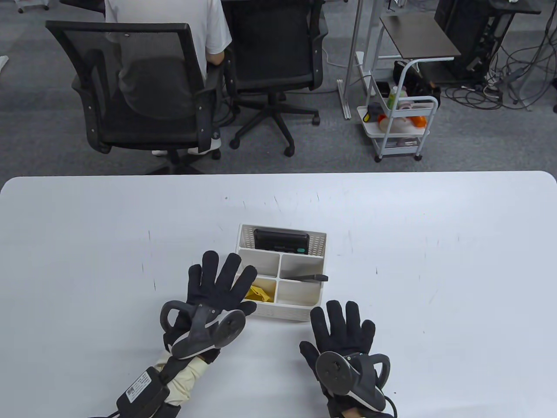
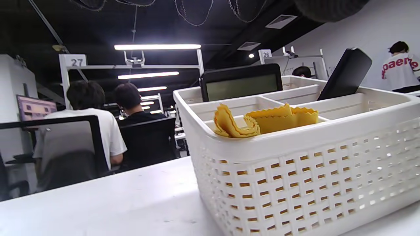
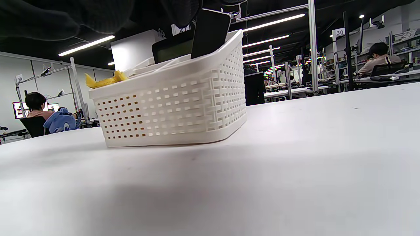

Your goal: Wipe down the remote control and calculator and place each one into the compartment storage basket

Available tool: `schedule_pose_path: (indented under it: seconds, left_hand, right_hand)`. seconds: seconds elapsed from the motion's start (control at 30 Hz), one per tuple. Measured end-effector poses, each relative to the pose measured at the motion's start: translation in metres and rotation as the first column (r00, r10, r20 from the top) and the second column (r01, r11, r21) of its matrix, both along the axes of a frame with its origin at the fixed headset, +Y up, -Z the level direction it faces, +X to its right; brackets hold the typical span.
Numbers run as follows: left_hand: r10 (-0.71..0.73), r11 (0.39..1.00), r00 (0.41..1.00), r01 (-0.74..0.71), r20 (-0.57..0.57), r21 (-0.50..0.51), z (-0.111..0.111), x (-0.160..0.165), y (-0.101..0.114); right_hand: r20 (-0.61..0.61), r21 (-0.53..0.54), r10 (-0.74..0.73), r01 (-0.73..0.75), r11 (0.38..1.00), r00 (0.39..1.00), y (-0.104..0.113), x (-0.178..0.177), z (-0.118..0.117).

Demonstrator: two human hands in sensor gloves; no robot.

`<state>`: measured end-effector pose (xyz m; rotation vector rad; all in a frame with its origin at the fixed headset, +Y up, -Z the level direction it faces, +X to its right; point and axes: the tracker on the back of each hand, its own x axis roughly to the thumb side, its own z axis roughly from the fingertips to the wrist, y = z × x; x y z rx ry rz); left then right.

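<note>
A white compartment basket (image 1: 320,244) stands mid-table. The black calculator (image 1: 281,241) stands upright in its long back compartment, also seen as the calculator (image 2: 241,82). The black remote control (image 1: 307,277) leans in the right middle compartment, its end poking over the right rim; the remote control (image 2: 346,73) shows again in the left wrist view. A yellow cloth (image 1: 259,293) lies in the front left compartment. My left hand (image 1: 219,278) hovers with spread fingers over the basket's left front corner, holding nothing. My right hand (image 1: 343,326) lies flat and open on the table just in front of the basket.
The white table (image 1: 435,261) reaches wide on both sides of the basket (image 3: 170,101). Beyond its far edge stand office chairs (image 1: 139,87), a seated person and a small white cart (image 1: 398,126).
</note>
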<state>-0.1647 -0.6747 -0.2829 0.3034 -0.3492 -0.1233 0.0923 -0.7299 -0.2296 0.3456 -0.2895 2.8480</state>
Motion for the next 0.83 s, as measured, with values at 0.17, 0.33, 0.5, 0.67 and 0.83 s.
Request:
schedule_pose_path:
  seconds: [0.17,0.33,0.5,0.67,0.83]
  left_hand:
    - [0.040,0.998,0.998,-0.042,-0.040,-0.045,0.026,-0.016,-0.006]
    - [0.071,0.995,0.995,-0.075,-0.077,-0.061,0.039,-0.029,-0.020]
    - [0.138,0.985,0.985,-0.147,-0.105,-0.085,0.041,-0.037,-0.041]
    - [0.113,0.987,0.987,-0.124,-0.111,-0.099,0.039,-0.039,-0.051]
    - [0.128,0.985,0.986,-0.138,-0.104,-0.101,0.038,-0.039,-0.053]
  right_hand:
    - [-0.004,0.015,-0.008,0.008,1.000,1.000,0.000,0.001,-0.004]
    - [0.002,0.015,-0.015,0.015,1.000,1.000,-0.001,0.003,-0.007]
    - [-0.019,0.021,-0.032,0.033,0.999,0.999,0.001,0.001,-0.006]
    - [-0.028,0.026,-0.025,0.025,0.999,0.999,0.001,-0.001,-0.005]
    - [-0.020,0.013,-0.013,0.013,1.000,1.000,0.001,-0.001,-0.005]
